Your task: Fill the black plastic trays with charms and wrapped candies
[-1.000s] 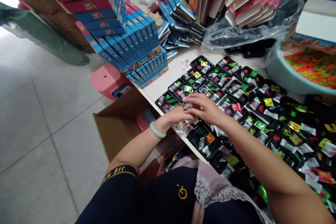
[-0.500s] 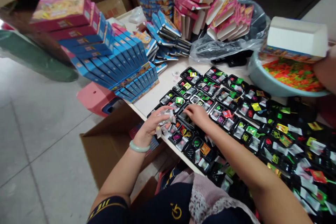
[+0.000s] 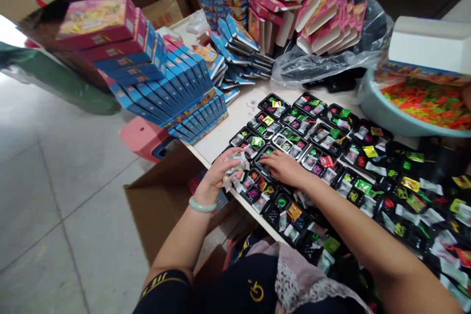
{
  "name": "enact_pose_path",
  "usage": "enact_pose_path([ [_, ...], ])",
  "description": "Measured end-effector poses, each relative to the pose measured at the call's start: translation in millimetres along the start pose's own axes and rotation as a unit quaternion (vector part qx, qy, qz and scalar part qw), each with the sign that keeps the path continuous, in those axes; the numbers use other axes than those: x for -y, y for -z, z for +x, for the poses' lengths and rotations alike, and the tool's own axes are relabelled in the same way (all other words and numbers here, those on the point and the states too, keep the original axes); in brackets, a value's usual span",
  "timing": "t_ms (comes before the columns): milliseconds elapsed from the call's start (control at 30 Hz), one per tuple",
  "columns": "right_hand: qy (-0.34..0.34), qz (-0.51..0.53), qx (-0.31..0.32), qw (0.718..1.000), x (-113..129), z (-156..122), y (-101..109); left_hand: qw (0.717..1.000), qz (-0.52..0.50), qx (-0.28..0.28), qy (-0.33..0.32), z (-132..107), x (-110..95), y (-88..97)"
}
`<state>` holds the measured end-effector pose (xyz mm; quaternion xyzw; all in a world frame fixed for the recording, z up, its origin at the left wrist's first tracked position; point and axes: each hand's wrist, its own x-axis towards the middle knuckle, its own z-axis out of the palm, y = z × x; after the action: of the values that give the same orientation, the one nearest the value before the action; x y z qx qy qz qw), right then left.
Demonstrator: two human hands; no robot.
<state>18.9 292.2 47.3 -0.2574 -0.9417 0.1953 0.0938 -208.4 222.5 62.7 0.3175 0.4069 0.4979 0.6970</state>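
Note:
My left hand [image 3: 222, 169], with a pale green bangle on its wrist, is closed around several small clear-and-white wrapped packets [image 3: 237, 167] at the table's front edge. My right hand [image 3: 281, 166] reaches down over a black plastic tray [image 3: 271, 150], its fingers a little apart and touching the compartments; nothing shows in its grip. Rows of similar black trays [image 3: 290, 142] surround it, holding colourful small toys, foil sachets and white packets. Just below my hands lies a tray with a purple and a yellow piece [image 3: 253, 194].
Stacked blue and pink boxes [image 3: 158, 83] stand at the table's left corner. Flat pink cartons [image 3: 324, 14] lie on a plastic bag at the back. A light blue basin [image 3: 375, 108] holds orange and green pieces. An open cardboard box [image 3: 154, 196] sits below the table edge.
My right hand's fingers have gone from a pinch to a looser spread over the same tray. My left hand stays beside it with the packets. The view has shifted slightly.

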Motion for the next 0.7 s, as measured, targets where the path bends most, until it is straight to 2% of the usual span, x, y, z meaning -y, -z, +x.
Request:
enact_pose_path([
  [200,0.018,0.008,0.011,1.000,0,3,3,1.000,0.004,-0.006,-0.003,-6,1,4.4],
  [367,0.011,0.073,-0.038,0.997,-14,7,8,1.000,0.001,-0.006,-0.007,-8,4,8.5],
  [567,0.000,0.000,-0.040,0.999,-12,25,4,1.000,-0.012,0.004,-0.014,-4,1,3.6],
  [700,-0.020,0.009,-0.083,0.996,-15,33,7,1.000,-0.004,0.004,-0.019,2,-6,7.1],
])
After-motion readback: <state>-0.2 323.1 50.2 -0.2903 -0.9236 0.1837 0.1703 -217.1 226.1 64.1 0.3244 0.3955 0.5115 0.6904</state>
